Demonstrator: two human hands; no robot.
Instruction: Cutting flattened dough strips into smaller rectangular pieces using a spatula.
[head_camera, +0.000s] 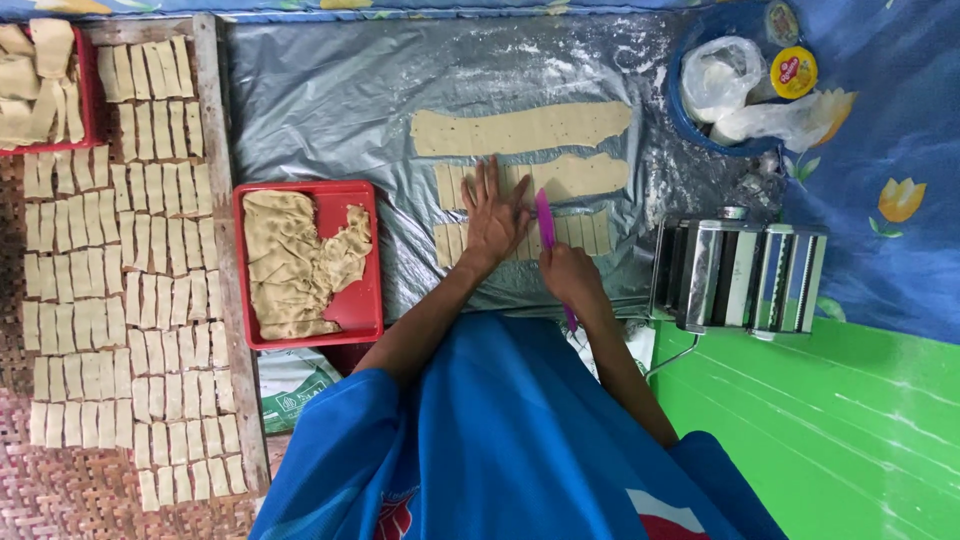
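My left hand (495, 212) lies flat, fingers spread, on two strips of rolled dough (575, 175) on a floured grey plastic sheet (330, 100). The nearer strip (585, 232) is cut into small rectangles. My right hand (568, 272) grips a purple knife (545, 222) whose blade rests across that nearer strip, right beside my left hand. A third, uncut long dough strip (520, 130) lies farther away.
A red tray (345, 310) with crumpled dough sheets sits left of my arm. Several rows of cut dough pieces (120, 300) cover a woven mat at the left. A metal pasta roller (740, 275) stands at the right, a blue basin (690, 125) with plastic bags beyond it.
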